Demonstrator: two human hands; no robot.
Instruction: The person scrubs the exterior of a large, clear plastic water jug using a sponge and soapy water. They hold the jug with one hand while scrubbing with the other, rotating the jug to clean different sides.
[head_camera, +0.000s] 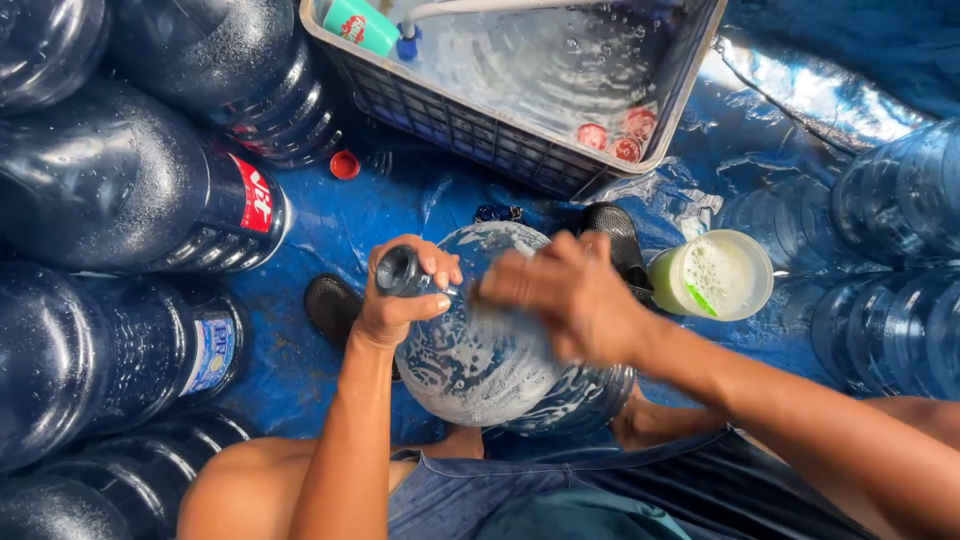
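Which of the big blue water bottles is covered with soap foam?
The bottle held between both hands: left hand grips its neck, right hand rubs it. The others show no foam.

Glossy, soapy clear-plastic jug (480, 370) (wet) on a shiny blue plastic tarp (330, 230).

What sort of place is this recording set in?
Probably a washing spot for refillable water jugs: a soapy jug under both hands, stacked jugs, a water-filled crate and a blue tarp.
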